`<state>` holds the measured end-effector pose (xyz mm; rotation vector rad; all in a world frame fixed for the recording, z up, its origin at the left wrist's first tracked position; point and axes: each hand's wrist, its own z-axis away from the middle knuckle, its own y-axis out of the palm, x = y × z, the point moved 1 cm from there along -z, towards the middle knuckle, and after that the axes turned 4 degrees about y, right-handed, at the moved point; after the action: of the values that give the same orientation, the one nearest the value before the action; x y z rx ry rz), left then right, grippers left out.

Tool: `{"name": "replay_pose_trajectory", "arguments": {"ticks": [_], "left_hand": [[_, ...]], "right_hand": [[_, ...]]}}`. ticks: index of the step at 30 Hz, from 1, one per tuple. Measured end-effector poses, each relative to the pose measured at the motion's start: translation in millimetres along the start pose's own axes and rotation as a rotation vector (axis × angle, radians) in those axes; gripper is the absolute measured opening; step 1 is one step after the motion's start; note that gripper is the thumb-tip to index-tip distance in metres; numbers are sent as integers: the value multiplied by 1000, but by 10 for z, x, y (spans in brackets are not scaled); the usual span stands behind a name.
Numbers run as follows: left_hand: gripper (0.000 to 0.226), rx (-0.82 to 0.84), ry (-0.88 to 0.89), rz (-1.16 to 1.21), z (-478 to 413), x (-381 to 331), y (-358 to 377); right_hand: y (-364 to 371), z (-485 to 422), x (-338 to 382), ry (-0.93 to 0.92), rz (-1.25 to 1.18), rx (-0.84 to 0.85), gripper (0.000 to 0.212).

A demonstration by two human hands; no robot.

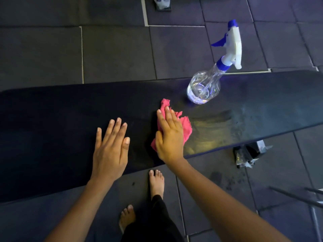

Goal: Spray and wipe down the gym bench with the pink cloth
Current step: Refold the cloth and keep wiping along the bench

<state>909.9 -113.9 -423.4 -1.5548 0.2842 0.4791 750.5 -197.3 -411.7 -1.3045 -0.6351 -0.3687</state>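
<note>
Two hands lie on the dark padded surface (52,119) nearest us. Our left hand (110,149) rests flat, fingers straight and holding nothing, while our right hand (170,135) presses the pink cloth (186,127) down under flat fingers. Just right of the cloth, wet streaks (218,123) suggest the spraying and part of the wiping are done; we judge the dull stretch to the left is left to wipe. Farther back, the spray bottle (204,88) stands upright on the surface, near the cloth.
</note>
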Motion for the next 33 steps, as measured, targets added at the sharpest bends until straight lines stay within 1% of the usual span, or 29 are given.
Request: {"name": "replay_pose_trajectory", "arguments": {"ticks": [1,3,5,7,9,11,12,13,15,17,18,19,21,22,24,27,30,33], "left_hand": [[52,-1,-5,2,61,39,-30],[53,-6,-27,13,210,116,-100],[55,-1,-48,28,380,198,-174],[56,14,-41,31,564,273,-223],[56,17,-31,25,729,343,-251],[55,20,-24,23,835,406,-265],[55,22,-16,22,864,428,-262],[54,19,-10,22,877,436,-258],[53,2,-9,18,872,414,-247],[53,-4,-16,19,825,351,-222],[54,1,-23,19,799,315,-202],[54,5,-30,16,777,282,-181],[55,11,-53,0,753,236,-137],[56,15,-65,-11,755,223,-116],[55,20,-79,-25,774,226,-74],[53,11,-64,-47,807,258,-30],[52,-48,-66,1,808,269,-31],[54,-145,-135,76,873,257,-58]], "right_hand": [[56,63,60,-21,-9,38,69],[178,241,186,-122,-18,134,69],[328,459,342,-225,-13,214,64],[439,644,459,-284,-47,254,58],[452,717,525,-274,-152,295,56],[409,696,531,-180,-368,300,56],[374,669,523,-117,-474,260,56],[323,624,513,-58,-549,186,56],[184,471,454,0,-608,-24,56],[2,244,309,-1,-533,-203,59],[-88,139,201,9,-427,-241,62],[-162,76,85,28,-297,-239,64],[-202,95,-114,31,-68,-160,69],[-162,169,-175,-4,-25,-134,71],[-24,337,-180,-41,-65,-128,73],[207,561,-11,-30,-187,-113,74],[432,792,248,-120,-240,9,75],[609,936,487,-202,-301,155,69]]}}
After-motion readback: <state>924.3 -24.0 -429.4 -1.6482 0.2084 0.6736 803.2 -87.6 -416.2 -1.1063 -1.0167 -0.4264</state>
